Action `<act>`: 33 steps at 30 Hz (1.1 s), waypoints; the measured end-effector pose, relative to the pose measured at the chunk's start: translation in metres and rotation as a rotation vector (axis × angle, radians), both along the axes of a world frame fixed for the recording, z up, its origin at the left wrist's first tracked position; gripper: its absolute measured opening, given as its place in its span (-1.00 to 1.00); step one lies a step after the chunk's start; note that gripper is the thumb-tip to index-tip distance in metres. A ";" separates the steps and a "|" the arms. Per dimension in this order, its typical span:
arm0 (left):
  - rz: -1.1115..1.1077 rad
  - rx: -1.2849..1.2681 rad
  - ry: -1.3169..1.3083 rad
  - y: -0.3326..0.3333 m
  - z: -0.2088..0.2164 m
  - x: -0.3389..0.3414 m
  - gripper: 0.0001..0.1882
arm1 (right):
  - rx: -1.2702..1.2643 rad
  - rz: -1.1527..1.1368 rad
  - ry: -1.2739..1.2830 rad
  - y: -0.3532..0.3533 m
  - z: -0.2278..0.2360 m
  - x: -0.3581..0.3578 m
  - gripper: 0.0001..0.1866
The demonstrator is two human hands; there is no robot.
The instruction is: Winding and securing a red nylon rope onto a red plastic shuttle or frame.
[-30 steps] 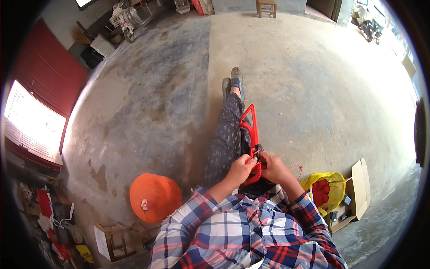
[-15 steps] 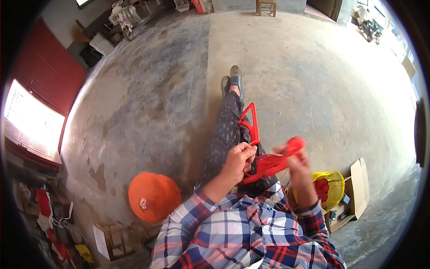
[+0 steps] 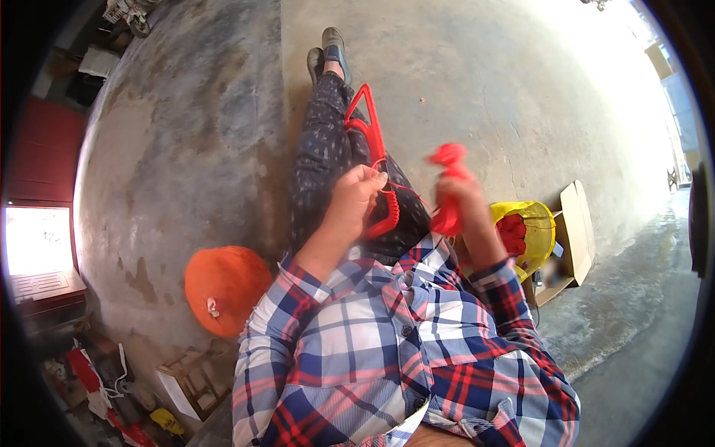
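Across my lap lies a red plastic frame point(image 3: 376, 138) with a triangular loop at its far end and a curved, ridged near end. My left hand point(image 3: 356, 195) is closed at its middle, thumb and fingers pinched together on it. At those fingertips a thin red cord point(image 3: 406, 189) loops up and runs toward my right hand point(image 3: 463, 195). That hand, blurred by motion, is closed round a bundle of red cord point(image 3: 447, 154), which sticks out above and below the fist. How the cord is fixed to the frame cannot be made out.
A yellow bag point(image 3: 540, 238) with red material inside stands at my right, beside an open cardboard box point(image 3: 579, 235). At my left rests a stuffed orange sack point(image 3: 227, 287). Behind it are a small wooden stool point(image 3: 195, 384) and a heap of clutter point(image 3: 100, 395).
My right hand has drawn away from the left with the red bundle, which was spread in strands between them; a thin cord now spans the gap. The view has tilted and shifted.
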State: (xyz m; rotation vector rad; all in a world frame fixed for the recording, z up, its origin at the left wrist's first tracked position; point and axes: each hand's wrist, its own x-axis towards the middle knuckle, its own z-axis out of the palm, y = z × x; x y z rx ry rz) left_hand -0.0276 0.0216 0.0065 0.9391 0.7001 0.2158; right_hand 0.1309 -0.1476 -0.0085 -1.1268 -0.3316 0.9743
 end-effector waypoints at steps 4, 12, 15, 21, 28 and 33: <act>0.091 -0.042 0.018 -0.014 0.001 -0.008 -0.87 | -0.171 0.199 0.000 0.021 0.012 -0.030 -0.87; -0.021 -0.527 0.023 -0.024 -0.022 -0.005 -0.69 | -0.047 -0.100 -0.191 -0.043 0.058 -0.011 -0.89; -0.025 -0.497 0.022 -0.024 -0.012 -0.006 -0.71 | 0.091 -0.134 -0.135 -0.064 0.055 -0.011 -0.96; 0.140 0.247 0.139 -0.028 -0.010 -0.008 -0.74 | -0.140 -0.281 -0.067 -0.050 0.021 0.006 -0.75; -0.218 1.108 -0.221 -0.060 0.059 -0.007 -0.55 | 0.159 0.155 0.238 -0.010 0.040 -0.058 -0.51; -0.134 0.300 -0.436 -0.042 0.068 -0.011 -0.60 | 0.021 0.402 0.090 -0.004 0.035 -0.050 -0.41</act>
